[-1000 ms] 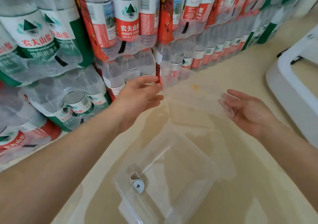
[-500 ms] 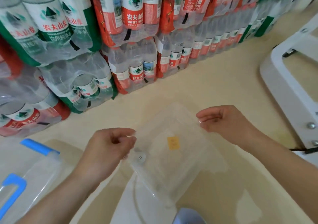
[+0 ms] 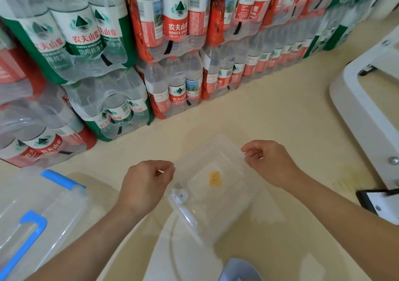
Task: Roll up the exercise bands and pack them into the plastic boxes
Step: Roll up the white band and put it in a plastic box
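Note:
A small clear plastic box [image 3: 216,211] with a yellow sticker on its bottom sits low over the beige floor between my hands. My left hand [image 3: 144,185] pinches its left rim with curled fingers. My right hand [image 3: 267,164] pinches the right rim the same way. A white round clasp shows at the box's near-left corner. No exercise band is visible.
Shrink-wrapped packs of water bottles [image 3: 177,43] stand stacked along the back. A larger clear box with blue handles [image 3: 32,216] lies at the lower left. A white frame [image 3: 367,112] stands at the right. A pale blue object [image 3: 239,270] pokes in at the bottom edge.
My hands came down from in front of the bottle packs and took hold of the clear box's rims. Over the last half second they barely shifted.

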`<move>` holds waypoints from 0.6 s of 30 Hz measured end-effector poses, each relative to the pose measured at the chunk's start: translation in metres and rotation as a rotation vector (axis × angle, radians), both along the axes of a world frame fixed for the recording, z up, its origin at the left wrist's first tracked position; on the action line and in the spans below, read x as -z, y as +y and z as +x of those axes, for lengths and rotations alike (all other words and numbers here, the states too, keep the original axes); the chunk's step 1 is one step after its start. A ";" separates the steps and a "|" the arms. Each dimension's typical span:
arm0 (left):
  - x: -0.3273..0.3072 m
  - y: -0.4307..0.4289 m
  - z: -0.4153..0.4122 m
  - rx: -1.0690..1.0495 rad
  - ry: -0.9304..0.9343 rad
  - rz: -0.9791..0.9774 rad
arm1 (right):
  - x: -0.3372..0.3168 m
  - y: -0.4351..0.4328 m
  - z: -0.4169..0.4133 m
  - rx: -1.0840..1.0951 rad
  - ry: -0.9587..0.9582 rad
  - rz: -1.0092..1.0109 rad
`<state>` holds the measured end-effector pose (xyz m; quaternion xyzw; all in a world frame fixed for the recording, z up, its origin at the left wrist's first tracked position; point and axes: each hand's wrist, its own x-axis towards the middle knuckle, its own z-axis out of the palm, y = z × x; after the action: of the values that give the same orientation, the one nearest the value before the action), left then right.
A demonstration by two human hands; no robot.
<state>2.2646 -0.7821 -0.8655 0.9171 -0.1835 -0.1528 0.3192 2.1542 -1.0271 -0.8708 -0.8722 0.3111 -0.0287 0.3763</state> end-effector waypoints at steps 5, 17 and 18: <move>0.007 0.001 -0.001 -0.041 0.056 -0.042 | 0.003 0.000 0.001 -0.025 0.020 -0.050; 0.022 0.000 0.007 -0.171 0.296 -0.223 | 0.002 -0.011 0.001 0.093 0.063 0.338; 0.024 0.000 0.008 -0.199 0.325 -0.246 | 0.000 -0.013 0.001 0.112 0.078 0.412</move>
<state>2.2723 -0.7819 -0.8893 0.8481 -0.0554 -0.2427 0.4677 2.1556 -1.0399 -0.8710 -0.7586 0.3730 0.0485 0.5320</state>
